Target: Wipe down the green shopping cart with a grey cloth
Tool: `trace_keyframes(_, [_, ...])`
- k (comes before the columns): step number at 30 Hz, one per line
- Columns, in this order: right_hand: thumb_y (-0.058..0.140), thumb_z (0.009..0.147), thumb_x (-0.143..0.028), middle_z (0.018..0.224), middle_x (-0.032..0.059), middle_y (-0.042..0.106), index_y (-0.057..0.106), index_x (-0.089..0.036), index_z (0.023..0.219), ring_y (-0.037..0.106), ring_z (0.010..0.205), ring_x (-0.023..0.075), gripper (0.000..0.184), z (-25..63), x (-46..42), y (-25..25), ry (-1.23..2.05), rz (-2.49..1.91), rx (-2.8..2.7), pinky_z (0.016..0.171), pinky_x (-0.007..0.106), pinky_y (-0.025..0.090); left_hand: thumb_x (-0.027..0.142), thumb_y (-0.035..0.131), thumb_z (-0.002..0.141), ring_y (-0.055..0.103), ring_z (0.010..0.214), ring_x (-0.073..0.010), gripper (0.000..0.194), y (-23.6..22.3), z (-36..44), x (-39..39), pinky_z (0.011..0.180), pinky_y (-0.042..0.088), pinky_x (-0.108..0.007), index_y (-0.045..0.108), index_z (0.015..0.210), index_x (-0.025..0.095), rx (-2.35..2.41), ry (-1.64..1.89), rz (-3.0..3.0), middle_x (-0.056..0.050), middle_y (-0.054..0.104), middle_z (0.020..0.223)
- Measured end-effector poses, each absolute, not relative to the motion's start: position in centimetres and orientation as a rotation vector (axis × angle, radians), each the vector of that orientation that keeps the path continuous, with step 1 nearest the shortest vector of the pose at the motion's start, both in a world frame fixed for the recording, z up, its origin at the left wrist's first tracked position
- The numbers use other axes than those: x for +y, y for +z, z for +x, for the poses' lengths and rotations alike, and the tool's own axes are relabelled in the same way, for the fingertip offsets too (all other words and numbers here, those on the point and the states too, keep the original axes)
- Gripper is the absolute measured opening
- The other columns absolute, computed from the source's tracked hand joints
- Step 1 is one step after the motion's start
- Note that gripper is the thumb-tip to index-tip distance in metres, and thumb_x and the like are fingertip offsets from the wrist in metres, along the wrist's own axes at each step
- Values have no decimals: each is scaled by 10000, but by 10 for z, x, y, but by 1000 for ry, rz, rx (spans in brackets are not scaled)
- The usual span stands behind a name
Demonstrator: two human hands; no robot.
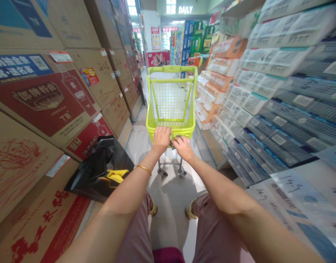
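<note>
A lime-green shopping cart (172, 123) stands straight ahead of me, with an open grid basket on a grey wheeled frame. My left hand (161, 138) is closed over the near edge of the basket, with a gold bangle on that wrist. Just to its right, my right hand (182, 147) also grips this near edge, with its fingers curled. Something small and dark grey shows between the two hands; what it is I cannot make out. The cart's casters rest on the floor below my hands.
Stacked cardboard cartons (42, 91) line the left side. A black bag (100, 168) with a yellow piece leans there. White and blue tissue packs (255, 102) are piled along the right, beside orange packs (222, 69). Farther ahead are green boxes (198, 40) and a red panel (158, 58).
</note>
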State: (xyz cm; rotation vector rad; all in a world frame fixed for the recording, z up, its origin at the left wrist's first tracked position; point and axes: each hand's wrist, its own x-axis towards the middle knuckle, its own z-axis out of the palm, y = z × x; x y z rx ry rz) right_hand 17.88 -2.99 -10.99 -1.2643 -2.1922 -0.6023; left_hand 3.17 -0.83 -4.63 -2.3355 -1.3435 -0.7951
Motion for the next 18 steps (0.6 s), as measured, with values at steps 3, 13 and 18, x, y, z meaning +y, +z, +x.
trace_keyframes(3, [437,907,-223,1047,66,604,639,-239,1025,396,984,199,234,177,-29,-103,-617,-1236,-2169,833,337,274,291,269,946,476,830,-238,338,-49,30,-6,795,339,-366,584,931,169,-1329,-837,-2313,-91,582,839])
trace_keyframes(13, [397,929,-236,1033,37,573,620,-304,1080,381,975,188,278,172,-21,-74,-622,-1252,-2012,858,339,274,304,275,948,480,830,-226,322,-43,25,-8,793,334,-355,568,888,184,-1387,-860,-2337,-76,575,834])
trace_keyframes(18, [424,922,-273,1081,56,592,620,-263,1066,395,994,196,244,173,-22,-97,-567,-1277,-2177,840,341,278,293,279,946,490,874,-230,315,-39,25,-7,817,336,-364,573,916,184,-1430,-801,-2375,-88,587,877])
